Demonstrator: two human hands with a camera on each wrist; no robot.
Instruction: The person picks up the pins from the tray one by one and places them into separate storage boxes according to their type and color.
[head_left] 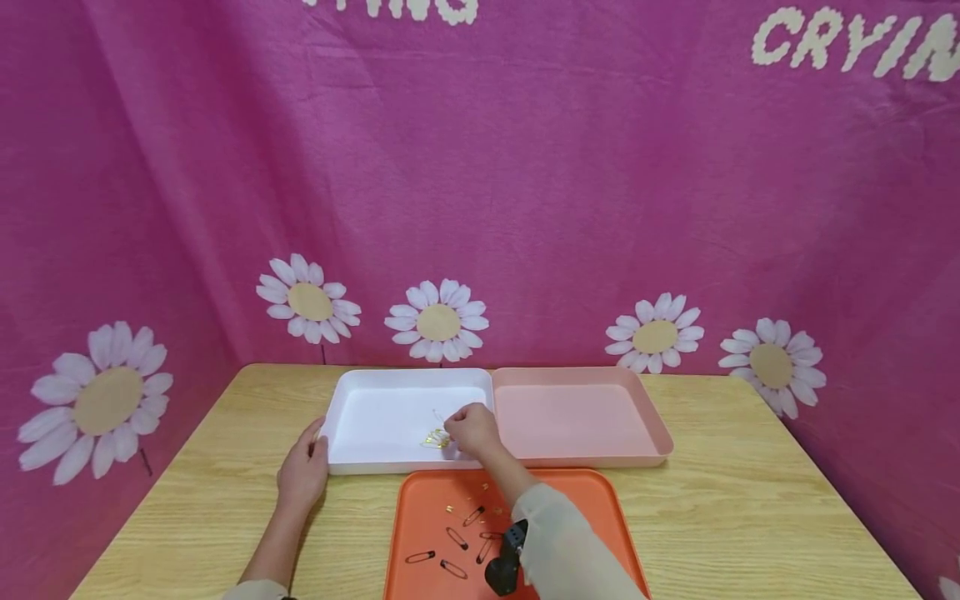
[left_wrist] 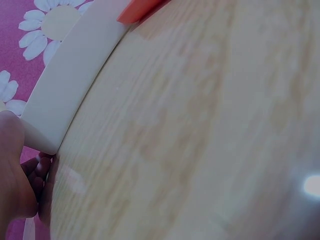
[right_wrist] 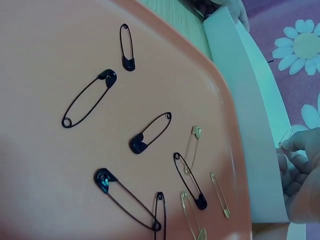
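- Head view: a wooden bench (head_left: 750,500) stood before a magenta cloth backdrop (head_left: 525,167) printed with white daisies. A white tray (head_left: 375,412) and a pink tray (head_left: 577,417) sat side by side, touching, with an orange tray (head_left: 585,500) just in front of them. The right hand (head_left: 472,432) reached into the white tray, fingers curled down over a small cluster of gold safety pins (head_left: 435,439); whether it pinched one could not be told here. The left hand (head_left: 303,475) rested against the white tray's near left corner, fingers relaxed. Black safety pins (head_left: 455,537) lay scattered on the orange tray.
- Left wrist view: the white tray's outer wall (left_wrist: 70,80) ran along the bench, and the left hand's fingers (left_wrist: 42,175) touched its corner, loosely bent.
- Right wrist view: black safety pins (right_wrist: 150,134) and a few gold ones (right_wrist: 192,145) lay on the orange tray (right_wrist: 50,50). Beyond the white tray's rim (right_wrist: 250,125), the right hand's fingers (right_wrist: 297,150) were curled, their tips pinching a thin wire pin (right_wrist: 285,136).
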